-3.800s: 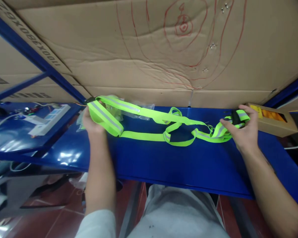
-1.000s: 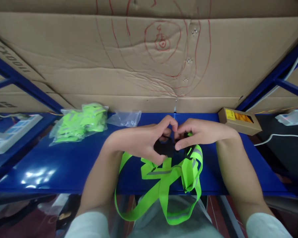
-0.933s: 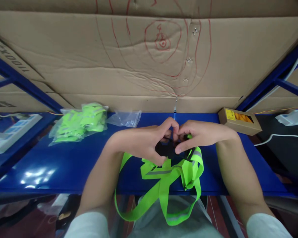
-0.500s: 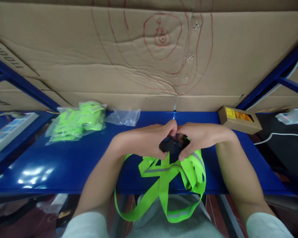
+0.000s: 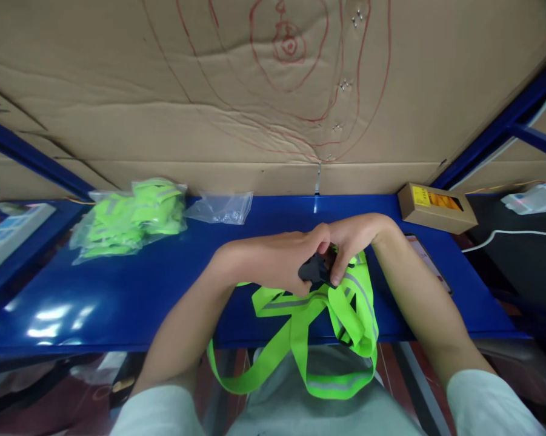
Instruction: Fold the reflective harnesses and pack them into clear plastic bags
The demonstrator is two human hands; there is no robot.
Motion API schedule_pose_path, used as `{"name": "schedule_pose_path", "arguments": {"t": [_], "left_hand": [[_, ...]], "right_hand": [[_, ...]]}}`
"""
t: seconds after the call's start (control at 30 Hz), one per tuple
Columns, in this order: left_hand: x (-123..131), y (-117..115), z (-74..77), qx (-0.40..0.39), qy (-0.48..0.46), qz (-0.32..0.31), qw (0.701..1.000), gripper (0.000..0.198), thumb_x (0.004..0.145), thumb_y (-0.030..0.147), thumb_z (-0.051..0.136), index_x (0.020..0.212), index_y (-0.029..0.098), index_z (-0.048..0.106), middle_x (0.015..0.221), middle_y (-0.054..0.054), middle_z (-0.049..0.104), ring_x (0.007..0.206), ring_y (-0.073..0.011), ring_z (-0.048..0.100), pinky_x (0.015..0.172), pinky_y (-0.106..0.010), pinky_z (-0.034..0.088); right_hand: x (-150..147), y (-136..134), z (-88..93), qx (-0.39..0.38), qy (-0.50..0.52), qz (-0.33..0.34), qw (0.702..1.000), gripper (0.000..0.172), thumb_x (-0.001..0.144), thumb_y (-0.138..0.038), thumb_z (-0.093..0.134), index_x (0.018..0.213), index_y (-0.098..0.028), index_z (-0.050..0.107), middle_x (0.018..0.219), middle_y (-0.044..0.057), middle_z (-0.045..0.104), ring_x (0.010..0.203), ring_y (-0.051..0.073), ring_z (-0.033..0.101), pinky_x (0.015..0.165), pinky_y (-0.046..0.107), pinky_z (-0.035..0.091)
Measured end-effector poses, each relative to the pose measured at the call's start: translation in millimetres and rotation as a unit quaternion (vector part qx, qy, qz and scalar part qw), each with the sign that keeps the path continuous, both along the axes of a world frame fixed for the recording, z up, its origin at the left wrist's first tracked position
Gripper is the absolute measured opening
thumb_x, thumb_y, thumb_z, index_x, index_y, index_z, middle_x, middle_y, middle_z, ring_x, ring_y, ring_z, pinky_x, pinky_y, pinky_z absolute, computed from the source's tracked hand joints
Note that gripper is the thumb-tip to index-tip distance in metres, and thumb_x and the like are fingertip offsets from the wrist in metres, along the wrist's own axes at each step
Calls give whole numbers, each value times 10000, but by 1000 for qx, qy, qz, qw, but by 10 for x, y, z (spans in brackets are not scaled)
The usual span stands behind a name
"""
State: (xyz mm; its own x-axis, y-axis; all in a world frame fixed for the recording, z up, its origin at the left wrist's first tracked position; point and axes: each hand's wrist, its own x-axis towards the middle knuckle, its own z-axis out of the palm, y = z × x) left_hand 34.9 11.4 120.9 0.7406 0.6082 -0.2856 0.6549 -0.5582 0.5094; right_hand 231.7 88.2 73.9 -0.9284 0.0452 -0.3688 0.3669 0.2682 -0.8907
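Close together above the table's front part, both my hands are closed on a black plastic buckle [image 5: 317, 270]. My left hand [image 5: 286, 261] grips it from the left, with the thumb below and curled fingers above. On the other side my right hand [image 5: 355, 239] pinches its right end between thumb and fingers. Neon-yellow reflective straps [image 5: 300, 345] with grey stripes hang below the hands. Some loops lie bunched under the right hand, while others droop over the table edge toward my lap. The fingers partly hide the buckle, so I cannot tell whether its halves are joined.
On the blue table [image 5: 118, 297], a clear bag of neon-yellow straps [image 5: 131, 218] lies at the left, beside a flat plastic bag [image 5: 220, 208]. A small cardboard box [image 5: 436, 209] and a phone [image 5: 429, 263] are at the right. A cardboard wall [image 5: 231, 133] stands behind.
My right hand has turned and moved slightly inward, nearer the left hand; the buckle is tilted differently. The phone beside my right forearm now shows. The whole view has shifted a little.
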Motion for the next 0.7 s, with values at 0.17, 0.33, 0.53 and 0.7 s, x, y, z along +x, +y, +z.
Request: {"name": "schedule_pose_path", "arguments": {"t": [0.17,0.33,0.53,0.7], "left_hand": [[-7,124,-53,-9,-33,-47,998,476,661,242,720,953,254,345,814,48,496,684,-138,469,582,-252,341],[5,230,-107,-12,-59,-62,996,389,674,282,745,885,239,421,755,56,532,629,-120,447,577,-259,306],[-71,208,-76,15,-41,-34,998,376,713,277,734,1007,242,502,852,30,634,735,-159,573,621,-250,344],[-73,135,-32,29,-45,-46,998,350,780,188,658,1109,257,560,958,9,693,815,-182,637,670,-258,384]], "right_hand": [[4,111,-129,-25,-10,8,1000,705,581,-595,937,1062,-115,752,854,24,755,787,176,668,703,252,510],[-3,181,-248,-43,7,-2,999,693,511,-555,975,1016,-137,752,818,-14,736,751,149,650,687,232,500],[-44,195,-327,-62,-31,17,997,632,576,-615,926,904,-115,720,721,-29,693,660,125,605,597,222,470],[-72,182,-288,-62,20,2,998,586,565,-579,945,856,-124,719,748,-21,716,681,130,617,633,232,492]]}}
